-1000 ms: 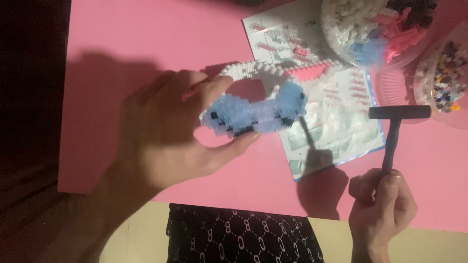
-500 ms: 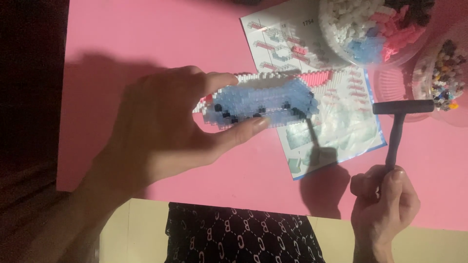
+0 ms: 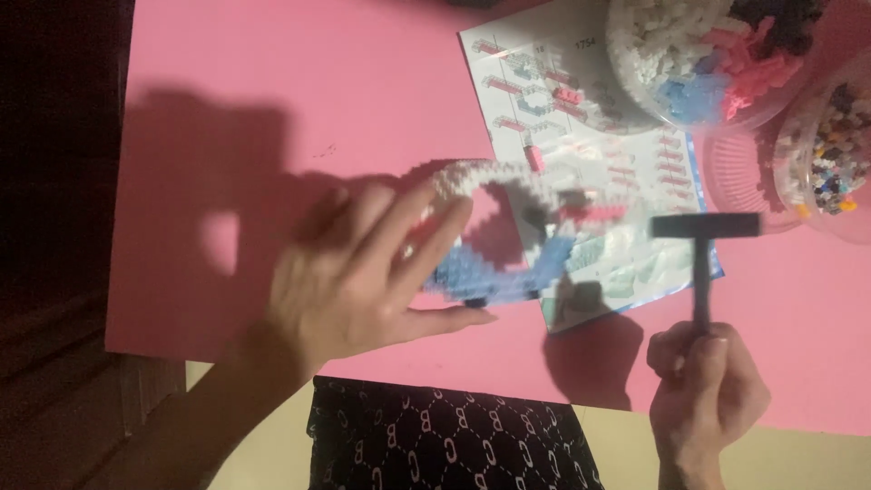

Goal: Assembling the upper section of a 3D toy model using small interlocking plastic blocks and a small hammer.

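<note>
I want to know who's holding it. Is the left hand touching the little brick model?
Touching. The head view shows the left hand with its fingers across the white arch and thumb under the blue part of the brick model.

Setting: home hobby or craft corner, not a workshop or lab. Evidence: pink counter [image 3: 272, 82] carrying a printed step-by-step building sheet [image 3: 599, 145], a clear round tub of loose white, pink and blue mini blocks [image 3: 699, 54], and a second clear tub of mixed small coloured pieces [image 3: 830, 163]. Patterned black fabric [image 3: 445, 445] at the near counter edge. Low, warm indoor light; hard shadows on the pink surface.
</note>
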